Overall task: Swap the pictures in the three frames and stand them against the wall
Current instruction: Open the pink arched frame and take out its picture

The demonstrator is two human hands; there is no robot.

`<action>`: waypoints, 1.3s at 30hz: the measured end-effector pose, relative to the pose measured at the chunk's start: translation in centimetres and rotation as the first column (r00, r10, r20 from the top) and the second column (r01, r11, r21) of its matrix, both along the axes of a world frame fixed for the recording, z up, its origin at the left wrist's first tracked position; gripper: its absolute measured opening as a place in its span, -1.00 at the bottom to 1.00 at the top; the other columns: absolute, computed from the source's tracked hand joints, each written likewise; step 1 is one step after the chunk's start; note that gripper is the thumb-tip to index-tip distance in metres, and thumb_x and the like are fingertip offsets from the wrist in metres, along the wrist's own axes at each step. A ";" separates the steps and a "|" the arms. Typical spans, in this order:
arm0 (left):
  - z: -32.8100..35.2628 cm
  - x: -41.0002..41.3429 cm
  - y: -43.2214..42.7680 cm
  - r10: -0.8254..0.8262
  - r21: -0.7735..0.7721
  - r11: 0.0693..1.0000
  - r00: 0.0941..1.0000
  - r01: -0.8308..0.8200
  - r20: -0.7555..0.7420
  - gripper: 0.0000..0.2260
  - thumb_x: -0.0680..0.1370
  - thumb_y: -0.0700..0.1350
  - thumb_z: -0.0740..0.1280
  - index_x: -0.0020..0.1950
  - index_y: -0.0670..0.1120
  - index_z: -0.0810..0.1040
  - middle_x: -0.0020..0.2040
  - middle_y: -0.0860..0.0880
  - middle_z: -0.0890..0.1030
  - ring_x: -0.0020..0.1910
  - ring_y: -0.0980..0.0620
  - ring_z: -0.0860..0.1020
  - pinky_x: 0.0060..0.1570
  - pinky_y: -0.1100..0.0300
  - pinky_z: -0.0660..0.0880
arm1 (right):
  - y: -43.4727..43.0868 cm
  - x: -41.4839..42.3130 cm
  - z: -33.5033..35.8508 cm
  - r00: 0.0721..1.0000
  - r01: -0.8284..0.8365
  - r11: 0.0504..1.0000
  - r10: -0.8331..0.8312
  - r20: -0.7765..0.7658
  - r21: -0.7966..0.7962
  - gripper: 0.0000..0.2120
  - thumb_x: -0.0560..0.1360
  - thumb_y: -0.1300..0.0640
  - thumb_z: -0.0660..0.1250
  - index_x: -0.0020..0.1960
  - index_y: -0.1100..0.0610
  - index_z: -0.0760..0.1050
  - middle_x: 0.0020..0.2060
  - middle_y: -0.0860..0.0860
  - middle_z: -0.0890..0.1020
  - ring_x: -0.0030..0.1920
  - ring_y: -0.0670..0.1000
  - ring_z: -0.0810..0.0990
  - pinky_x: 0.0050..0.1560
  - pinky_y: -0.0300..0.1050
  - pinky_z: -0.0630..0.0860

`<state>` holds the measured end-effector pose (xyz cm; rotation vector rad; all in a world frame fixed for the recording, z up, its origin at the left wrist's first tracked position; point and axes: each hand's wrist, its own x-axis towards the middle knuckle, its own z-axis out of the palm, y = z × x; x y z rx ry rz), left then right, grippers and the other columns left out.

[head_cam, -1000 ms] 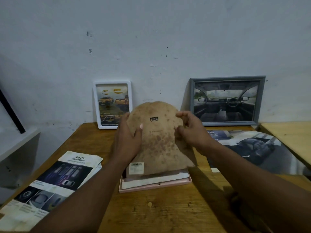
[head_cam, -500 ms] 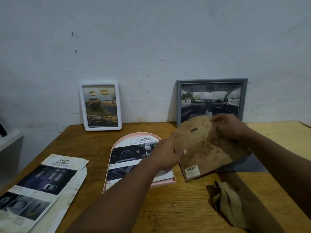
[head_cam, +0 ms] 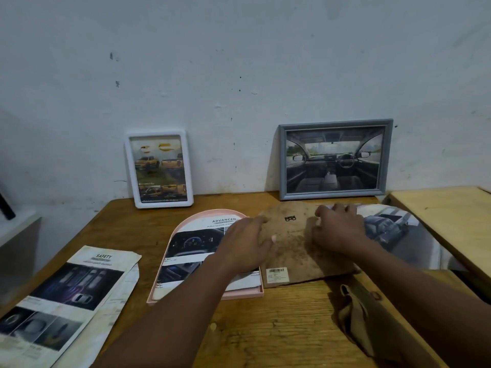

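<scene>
Head view. Standing against wall (head_cam: 239, 75): white frame (head_cam: 130, 171), grey frame (head_cam: 282, 163), each holding a car picture; seemingly finished. Flat on table (head_cam: 265, 328): pink frame (head_cam: 247, 294), open, printed sheet (head_cam: 194, 243) inside. Backing board (head_cam: 292, 251) lies just beside it. Left hand (head_cam: 247, 243) rests flat on the board; right hand (head_cam: 338, 229) on it, fingers bent, grip unclear. Left to do: close third frame, stand it.

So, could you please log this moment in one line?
left hand, right hand: on brown arched backing board; pink arched frame: lying open
</scene>
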<state>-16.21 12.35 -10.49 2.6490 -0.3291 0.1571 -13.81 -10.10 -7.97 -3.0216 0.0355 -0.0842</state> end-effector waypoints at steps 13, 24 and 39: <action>-1.3 -2.3 12.5 0.359 -0.102 0.926 0.931 -0.364 -0.061 -0.51 0.67 0.15 0.19 0.57 0.04 0.27 0.48 -0.04 0.45 0.40 -0.08 0.45 0.33 -0.13 0.48 | 14.9 -1.2 -1.9 0.898 -0.399 0.886 0.430 -0.096 0.237 -0.19 0.50 -0.30 0.29 0.59 0.00 0.06 0.58 0.05 0.17 0.59 0.11 0.00 0.51 0.31 -0.06; -2.7 -3.4 13.0 0.367 -0.167 0.919 0.930 -0.358 0.021 -0.46 0.66 0.24 0.10 0.61 0.10 0.15 0.54 0.02 0.37 0.47 -0.04 0.38 0.37 -0.07 0.41 | 17.3 -2.3 -1.3 0.897 -0.434 0.820 0.354 0.264 0.374 -0.33 0.50 0.06 0.43 0.50 -0.07 0.16 0.44 -0.04 0.40 0.43 0.06 0.34 0.39 0.19 0.27; 3.1 -2.3 4.2 0.118 -0.326 0.945 0.930 0.002 0.349 -0.57 0.53 0.03 0.48 0.37 0.07 0.50 0.28 0.03 0.59 0.16 0.08 0.57 0.09 0.07 0.63 | 3.9 -0.1 6.6 0.930 -0.365 0.578 0.188 0.317 0.729 -0.43 0.44 0.20 0.51 0.37 0.00 0.37 0.32 -0.10 0.51 0.24 -0.09 0.48 -0.09 -0.32 0.53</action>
